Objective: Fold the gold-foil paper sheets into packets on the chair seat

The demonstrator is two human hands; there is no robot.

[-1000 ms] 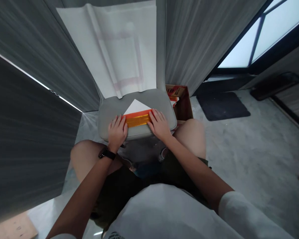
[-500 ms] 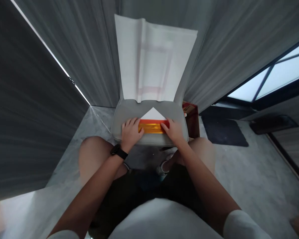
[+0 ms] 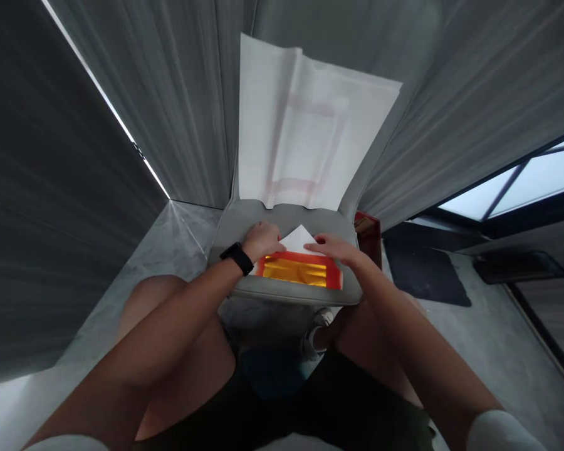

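A folded paper (image 3: 295,273) with a gold panel, an orange-red border and a white pointed top lies on the grey chair seat (image 3: 289,219). My left hand (image 3: 264,239), with a black watch on its wrist, is at the upper left of the paper, fingers curled on the base of the white point. On the right side of that point, my right hand (image 3: 333,245) pinches the paper between thumb and fingers.
Large white sheets (image 3: 314,131) with faint pink marks lean on the chair's backrest. A reddish box (image 3: 369,235) stands right of the chair, with a dark mat (image 3: 425,269) on the floor beyond. My knees flank the seat.
Both hands have moved from the paper's sides up to the white point. More of the gold panel and red border now shows. The camera view has shifted.
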